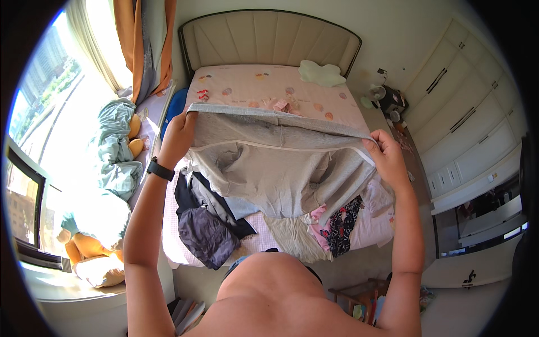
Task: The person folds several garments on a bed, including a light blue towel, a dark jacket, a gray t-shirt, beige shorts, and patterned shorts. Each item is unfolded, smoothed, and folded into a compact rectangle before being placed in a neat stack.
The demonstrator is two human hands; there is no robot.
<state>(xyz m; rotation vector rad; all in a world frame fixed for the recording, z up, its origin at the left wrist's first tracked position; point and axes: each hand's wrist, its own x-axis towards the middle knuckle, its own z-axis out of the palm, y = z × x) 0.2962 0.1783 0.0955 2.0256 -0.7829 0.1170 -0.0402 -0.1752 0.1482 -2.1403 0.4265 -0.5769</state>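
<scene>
A grey knit garment (269, 177) hangs stretched between my hands above the bed, its wide band pulled nearly straight along the top. At the band's left end, my left hand (179, 132) pinches the fabric; a dark watch is on that wrist. My right hand (385, 156) grips the opposite end, slightly lower. The garment's lower folds droop over other clothes on the bed. Below it show a dark purple garment (206, 236), a beige cloth (294, 238) and a black patterned garment (343, 227). The garment hides part of the pile.
The pink printed bed sheet (240, 84) reaches a padded headboard (269, 38); a pale green pillow (322, 73) lies there. Bedding (116, 143) and a cushion (99, 269) lie along the window at left. White wardrobes (467, 109) and a small fan (375, 92) stand at right.
</scene>
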